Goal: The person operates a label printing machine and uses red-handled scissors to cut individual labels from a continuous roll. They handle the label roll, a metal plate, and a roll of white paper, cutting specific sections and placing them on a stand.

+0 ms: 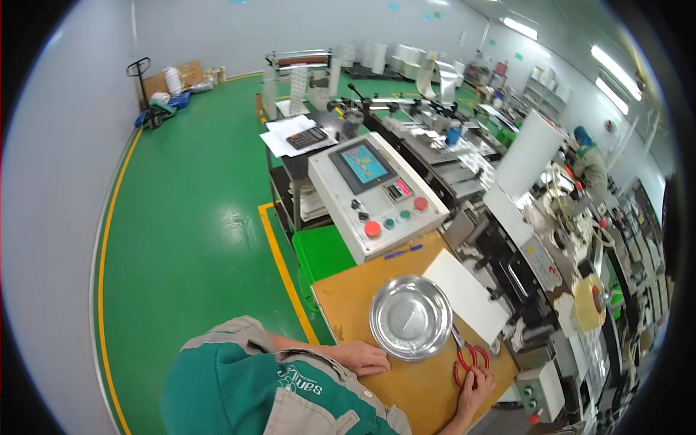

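A round shiny metal dish [411,317] rests on the wooden tabletop [348,297] in front of me. Just left of its near rim, my left hand [362,358] lies on the wood with its fingers curled in and nothing visible in them. To the right of the dish are red-handled scissors [462,348], their metal end toward the rim. My right hand [476,388] has its fingers closed at the red handles, which lie low on the table.
Beyond the dish lie a blue pen [403,251] and a white sheet [464,293]. A control panel [377,192] with a screen and buttons stands behind. Machinery [507,268] lines the right, a green bin [322,254] the left. Farther right, a person [591,167] works.
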Demonstrator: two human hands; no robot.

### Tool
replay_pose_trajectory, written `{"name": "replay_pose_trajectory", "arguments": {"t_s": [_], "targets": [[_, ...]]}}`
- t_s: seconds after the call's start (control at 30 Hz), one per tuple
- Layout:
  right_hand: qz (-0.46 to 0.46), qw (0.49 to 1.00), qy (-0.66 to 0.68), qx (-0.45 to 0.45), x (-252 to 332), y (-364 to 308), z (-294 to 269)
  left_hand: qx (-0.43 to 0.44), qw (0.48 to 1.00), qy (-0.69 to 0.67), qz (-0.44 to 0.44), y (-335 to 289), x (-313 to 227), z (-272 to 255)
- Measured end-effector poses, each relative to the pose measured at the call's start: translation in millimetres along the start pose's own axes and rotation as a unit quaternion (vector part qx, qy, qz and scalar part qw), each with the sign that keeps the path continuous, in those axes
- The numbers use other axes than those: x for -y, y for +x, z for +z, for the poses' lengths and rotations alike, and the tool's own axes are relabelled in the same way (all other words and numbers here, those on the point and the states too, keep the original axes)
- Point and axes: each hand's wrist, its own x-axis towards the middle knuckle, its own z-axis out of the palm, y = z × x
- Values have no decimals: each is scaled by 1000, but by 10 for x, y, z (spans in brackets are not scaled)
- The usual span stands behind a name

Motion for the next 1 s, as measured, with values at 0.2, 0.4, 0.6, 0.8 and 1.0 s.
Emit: {"name": "replay_pose_trajectory", "arguments": {"t_s": [0.2,0.4,0.6,0.8,1.0], "targets": [[-20,998,-22,-54,126,137,-48,-3,998,34,-46,85,-63,-53],[7,998,-37,-44,88,112,-16,-21,997,69,-24,145,-108,-31],[13,999,-29,-42,139,119,-51,-6,996,75,-48,138,-115,-32],[18,999,-16,-31,154,127,-61,-6,997,68,-36,134,-94,-36],[23,999,-10,-29,156,126,-55,-4,997,71,-29,133,-87,-37]]}}
